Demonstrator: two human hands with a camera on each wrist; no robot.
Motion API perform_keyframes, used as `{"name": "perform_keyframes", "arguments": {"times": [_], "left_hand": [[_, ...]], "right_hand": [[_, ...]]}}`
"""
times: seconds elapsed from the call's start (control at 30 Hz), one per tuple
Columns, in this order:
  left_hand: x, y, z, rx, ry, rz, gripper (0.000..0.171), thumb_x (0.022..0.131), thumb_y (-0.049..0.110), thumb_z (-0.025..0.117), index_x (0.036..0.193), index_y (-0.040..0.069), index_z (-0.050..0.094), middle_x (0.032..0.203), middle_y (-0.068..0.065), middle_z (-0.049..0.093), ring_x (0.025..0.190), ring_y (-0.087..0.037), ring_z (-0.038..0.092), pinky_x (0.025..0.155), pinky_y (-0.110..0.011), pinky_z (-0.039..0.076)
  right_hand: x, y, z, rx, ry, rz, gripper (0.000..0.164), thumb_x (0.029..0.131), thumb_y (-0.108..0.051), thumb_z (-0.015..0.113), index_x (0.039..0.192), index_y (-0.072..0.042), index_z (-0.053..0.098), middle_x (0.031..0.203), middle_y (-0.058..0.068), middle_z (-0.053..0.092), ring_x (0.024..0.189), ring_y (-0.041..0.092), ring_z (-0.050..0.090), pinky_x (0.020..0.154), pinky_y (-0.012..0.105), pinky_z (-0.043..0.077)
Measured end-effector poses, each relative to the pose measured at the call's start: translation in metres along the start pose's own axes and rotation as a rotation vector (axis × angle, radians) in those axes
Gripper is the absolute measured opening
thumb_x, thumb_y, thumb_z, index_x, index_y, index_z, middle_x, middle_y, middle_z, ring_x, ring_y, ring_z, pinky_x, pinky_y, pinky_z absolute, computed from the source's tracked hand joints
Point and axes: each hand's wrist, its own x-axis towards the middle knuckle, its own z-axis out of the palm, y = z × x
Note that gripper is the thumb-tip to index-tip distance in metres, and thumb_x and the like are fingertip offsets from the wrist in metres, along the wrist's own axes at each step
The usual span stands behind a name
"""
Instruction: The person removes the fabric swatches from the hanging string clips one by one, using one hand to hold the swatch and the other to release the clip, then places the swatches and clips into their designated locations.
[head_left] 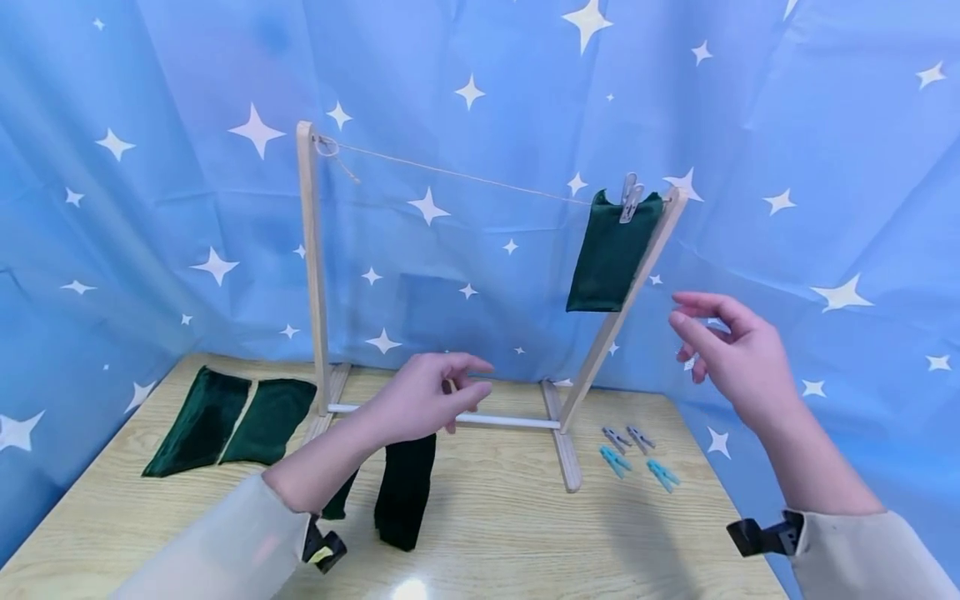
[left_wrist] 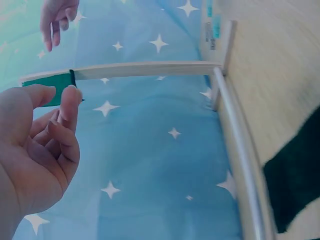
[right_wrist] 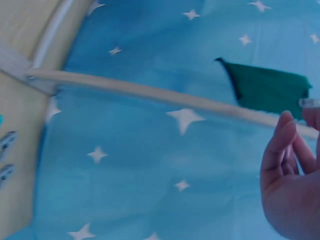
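A dark green velvety cloth (head_left: 609, 262) hangs at the right end of a thin string (head_left: 457, 172), held by grey clothespins (head_left: 630, 204). My left hand (head_left: 427, 396) hovers above the table in front of the frame's white crossbar (head_left: 510, 422), fingers loosely bent and holding nothing. To the right of the hanging cloth and lower, my right hand (head_left: 735, 358) is in the air, also holding nothing, its fingers relaxed. Below my left forearm lies a dark green cloth strip (head_left: 405, 492), with another green piece (head_left: 339, 500) partly hidden by the arm.
Two green cloths (head_left: 270, 421) lie flat at the table's left. Grey clothespins (head_left: 640, 439) and teal clothespins (head_left: 662, 475) lie on the right. A wooden post (head_left: 311, 267) stands on the left and a leaning post (head_left: 600, 367) on the right, before a starry blue curtain (head_left: 465, 325).
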Motion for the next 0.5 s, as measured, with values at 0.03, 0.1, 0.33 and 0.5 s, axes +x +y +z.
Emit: {"name": "perform_keyframes", "arguments": {"times": [0.03,0.1,0.33,0.5], "left_hand": [[0.004,0.004,-0.001,-0.017,0.007,0.003,0.038,0.111,0.029,0.068,0.146,0.014,0.07,0.09,0.0,0.074,0.06,-0.018,0.071,0.066,-0.033,0.061],[0.011,0.011,-0.002,-0.044,0.022,0.009,0.037,0.111,0.029,0.068,0.145,0.015,0.07,0.091,0.0,0.074,0.062,-0.019,0.072,0.069,-0.034,0.062],[0.038,0.031,-0.001,-0.079,0.066,0.025,0.036,0.11,0.032,0.069,0.143,0.019,0.072,0.098,0.0,0.075,0.069,-0.024,0.076,0.072,-0.036,0.059],[0.063,0.043,0.002,-0.069,0.09,0.061,0.037,0.11,0.032,0.069,0.144,0.017,0.071,0.104,0.0,0.075,0.069,-0.02,0.075,0.074,-0.034,0.061]], "right_hand": [[0.004,-0.006,0.001,-0.002,0.006,-0.009,0.045,0.11,-0.043,0.068,0.151,-0.024,0.064,0.126,-0.011,0.062,0.07,0.011,0.069,0.061,0.024,0.059],[0.01,-0.018,0.001,0.004,0.014,-0.027,0.045,0.11,-0.043,0.068,0.15,-0.024,0.065,0.127,-0.011,0.062,0.07,0.01,0.068,0.06,0.024,0.058],[0.031,-0.052,0.002,0.022,0.06,-0.112,0.044,0.11,-0.037,0.068,0.15,-0.02,0.065,0.129,-0.012,0.063,0.072,0.007,0.068,0.059,0.019,0.057],[0.045,-0.074,0.004,0.03,0.091,-0.147,0.046,0.11,-0.036,0.069,0.151,-0.017,0.065,0.132,-0.013,0.062,0.073,0.006,0.069,0.059,0.017,0.056]]}}
